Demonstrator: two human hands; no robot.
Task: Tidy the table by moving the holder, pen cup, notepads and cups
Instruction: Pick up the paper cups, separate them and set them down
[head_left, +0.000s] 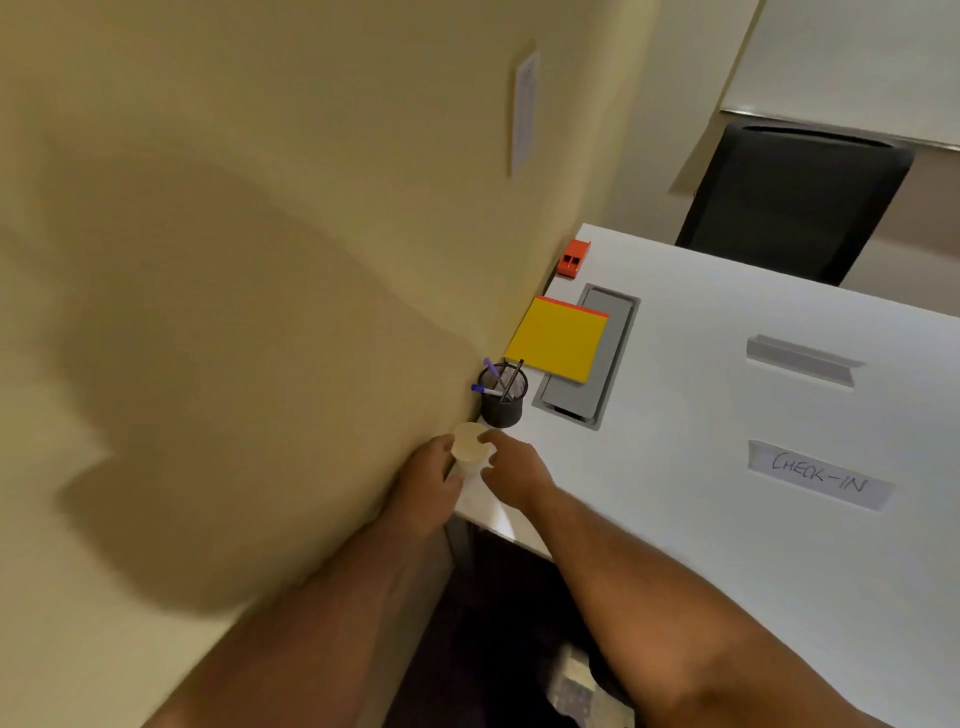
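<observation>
A stack of pale paper cups (469, 446) stands at the table's corner beside the wall. My left hand (430, 483) grips its left side and my right hand (511, 475) grips its right side. Just behind the cups is a black mesh pen cup (503, 402) with several pens in it. Farther back, a yellow notepad lies over an orange one (558, 339), partly covering a grey cable hatch. An orange holder (573, 258) sits at the far corner against the wall.
The white table (701, 405) runs along a beige wall (260, 260) on the left. A grey cable hatch (605, 364), two tape strips and a "CHECK-IN" label (820, 475) are on it. A black chair (789, 202) stands behind the far edge.
</observation>
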